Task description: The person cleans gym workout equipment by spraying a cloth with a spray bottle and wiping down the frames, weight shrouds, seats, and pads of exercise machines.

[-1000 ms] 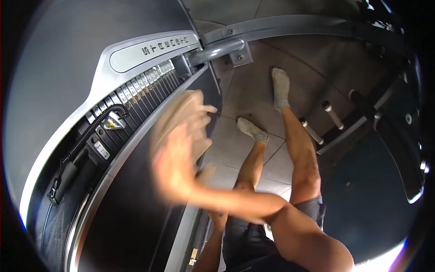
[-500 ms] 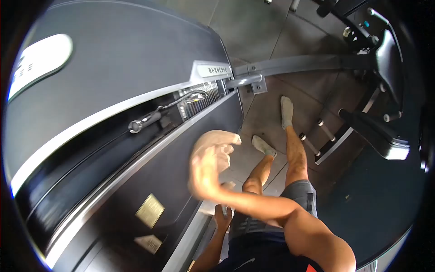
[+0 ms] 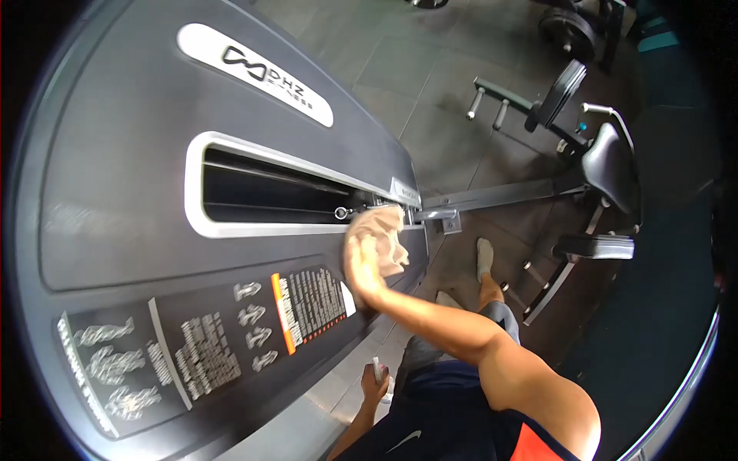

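My right hand [image 3: 364, 265] is closed on a beige cloth [image 3: 384, 234], which bunches out past my fingers. Hand and cloth are against the dark front panel [image 3: 261, 257] of a gym machine, at the right end of its slot [image 3: 269, 188]. Some blur smears the fingers. Lower down, beside my body, my left hand [image 3: 372, 384] is wrapped round a small whitish object [image 3: 377, 370], too small to make out its kind. A metal clip [image 3: 343, 213] on the cable shows in the slot, just left of the cloth.
A white logo plate [image 3: 257, 74] and a printed instruction placard [image 3: 223, 338] are on the panel. From the machine's base a metal beam [image 3: 507, 194] runs right to a padded seat [image 3: 607, 165] and a black pad [image 3: 596, 247]. My foot [image 3: 484, 257] stands below the beam.
My right hand has moved up and right with the cloth, onto the panel by the slot's end. The view has shifted, so the logo plate and placard show more fully.
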### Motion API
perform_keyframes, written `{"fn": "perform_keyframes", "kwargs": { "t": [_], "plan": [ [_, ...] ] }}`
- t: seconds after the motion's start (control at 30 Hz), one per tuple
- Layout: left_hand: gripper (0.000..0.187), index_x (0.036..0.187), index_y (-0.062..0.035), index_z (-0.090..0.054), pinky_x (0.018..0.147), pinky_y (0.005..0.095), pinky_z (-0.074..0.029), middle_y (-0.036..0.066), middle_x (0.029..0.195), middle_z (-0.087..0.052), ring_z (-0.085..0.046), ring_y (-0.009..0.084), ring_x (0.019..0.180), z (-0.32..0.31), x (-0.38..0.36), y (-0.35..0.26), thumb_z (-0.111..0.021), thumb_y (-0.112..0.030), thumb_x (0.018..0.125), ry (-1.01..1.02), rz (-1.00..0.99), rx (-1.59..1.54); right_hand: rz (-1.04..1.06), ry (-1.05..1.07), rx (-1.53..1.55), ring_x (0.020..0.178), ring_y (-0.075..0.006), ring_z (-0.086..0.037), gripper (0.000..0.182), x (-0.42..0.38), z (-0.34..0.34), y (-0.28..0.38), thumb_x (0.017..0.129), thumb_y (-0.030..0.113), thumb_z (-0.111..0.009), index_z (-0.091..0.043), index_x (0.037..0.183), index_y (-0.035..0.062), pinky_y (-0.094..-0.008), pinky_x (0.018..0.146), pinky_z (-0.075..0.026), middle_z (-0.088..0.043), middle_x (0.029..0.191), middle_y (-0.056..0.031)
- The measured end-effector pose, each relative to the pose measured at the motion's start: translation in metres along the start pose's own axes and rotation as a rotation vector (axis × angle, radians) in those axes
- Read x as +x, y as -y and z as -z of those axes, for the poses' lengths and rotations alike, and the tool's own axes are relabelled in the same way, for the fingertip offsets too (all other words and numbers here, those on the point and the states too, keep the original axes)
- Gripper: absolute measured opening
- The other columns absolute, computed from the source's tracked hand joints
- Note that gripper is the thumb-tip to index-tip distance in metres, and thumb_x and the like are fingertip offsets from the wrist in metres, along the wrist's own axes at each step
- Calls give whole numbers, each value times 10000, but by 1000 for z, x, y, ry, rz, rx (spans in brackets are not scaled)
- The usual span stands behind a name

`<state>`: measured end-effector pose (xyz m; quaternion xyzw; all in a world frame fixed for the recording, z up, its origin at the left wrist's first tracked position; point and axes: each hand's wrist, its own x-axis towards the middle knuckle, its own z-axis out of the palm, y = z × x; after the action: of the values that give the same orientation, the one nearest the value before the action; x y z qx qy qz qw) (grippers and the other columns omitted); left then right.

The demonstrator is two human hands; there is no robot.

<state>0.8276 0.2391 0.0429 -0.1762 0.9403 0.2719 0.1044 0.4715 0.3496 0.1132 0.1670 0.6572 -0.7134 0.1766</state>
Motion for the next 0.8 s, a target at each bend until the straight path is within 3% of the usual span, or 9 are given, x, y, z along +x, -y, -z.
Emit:
{"fn": "perform_keyframes", "kwargs": {
  "t": [0.1,0.2,0.27,0.37,0.43,0.57,0.6,0.67,0.8],
  "plan": [
    [221,924,-67,-644,694,454,-521,143,875,-631,-647,362,813,3,10,-12,-722,-254,835,8,-71,-19,677,7,73,1401,-539,-255,584,-96,13,106,969,323,-518,-420,1301,-147,-572,1163,-208,-383,1386,-394],
    [192,898,-65,-647,700,451,-517,135,853,-635,-633,358,797,14,26,-38,-693,-247,859,-12,-276,-55,1481,315,130,1436,-586,-92,400,-127,15,175,912,329,-597,-632,999,-59,-751,1093,-100,-187,1545,-348],
    [190,898,-59,-643,707,451,-517,135,846,-635,-632,357,797,15,41,-59,-686,-241,866,-37,-297,-83,1608,394,-22,1447,-578,-30,522,-123,21,230,897,419,-580,-589,1290,76,-762,1089,-30,-140,1581,-311],
    [175,898,-55,-638,714,453,-518,132,843,-636,-632,358,796,25,53,-105,-671,-226,876,-108,-315,-106,1600,217,-98,1451,-569,-12,629,-83,13,302,922,399,-514,-375,1506,208,-760,1089,-21,-67,1605,-291],
    [154,887,-47,-625,700,451,-515,126,823,-625,-623,355,783,18,64,-125,-656,-198,883,-162,-390,-66,1491,61,-114,1447,-564,-59,486,-28,2,330,938,346,-505,-545,1356,102,-708,1133,-54,-186,1582,-277],
    [111,858,-24,-595,648,452,-485,154,778,-583,-590,363,742,25,119,-210,-631,-125,886,-352,-389,57,1168,21,408,1026,-464,-605,493,91,6,380,1016,414,-426,-629,1087,-29,-544,911,-466,-648,1053,-287],
    [103,845,-16,-580,631,453,-474,166,765,-568,-578,367,728,37,135,-241,-623,-101,885,-408,-385,28,1083,208,-133,953,-521,-611,537,125,18,388,1023,449,-376,-573,1132,-38,-558,853,-480,-643,975,-339],
    [89,835,-6,-560,622,453,-464,184,756,-551,-566,375,715,65,179,-315,-608,-63,883,-550,-514,-24,1017,178,-158,946,-559,-594,606,134,19,423,1018,496,-334,-570,1029,-63,-579,869,-463,-618,935,-389],
    [143,806,-10,-540,635,459,-479,184,751,-534,-561,385,720,70,281,-396,-615,-108,879,-654,-307,-44,1068,254,-207,1069,-539,-564,648,137,20,442,1020,504,-320,-555,1152,-85,-548,992,-412,-620,1055,-371]
  ]
}}
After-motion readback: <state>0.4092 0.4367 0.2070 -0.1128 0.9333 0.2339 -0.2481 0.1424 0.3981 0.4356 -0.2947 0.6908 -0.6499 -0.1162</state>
